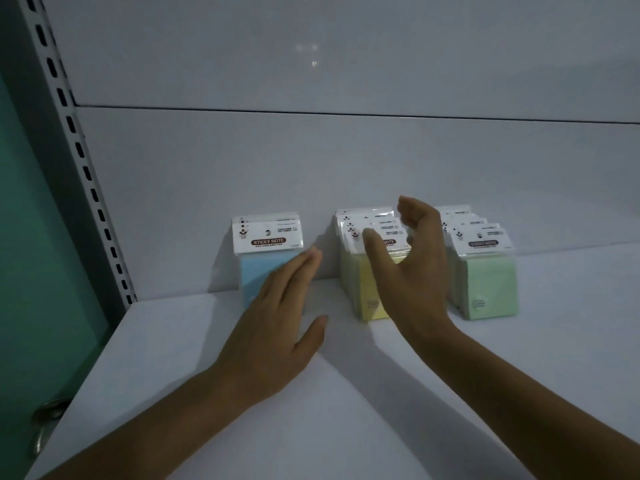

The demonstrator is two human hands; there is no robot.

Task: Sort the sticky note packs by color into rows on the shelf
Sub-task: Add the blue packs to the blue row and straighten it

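Three rows of sticky note packs stand against the back panel of the white shelf (173, 393). The blue packs (254, 268) are on the left, the yellow packs (356, 282) in the middle, the green packs (488, 285) on the right. My left hand (277, 327) is flat with straight fingers, in front of the blue row, fingertips near its right side. My right hand (412, 271) hovers upright in front of the yellow row, thumb and fingers spread and holding nothing. It hides part of the yellow packs' labels.
A grey slotted shelf upright (86, 174) runs down the left side, next to a teal door (31, 237) with a metal handle (48, 420). The grey back panel (346, 161) closes the shelf behind the packs.
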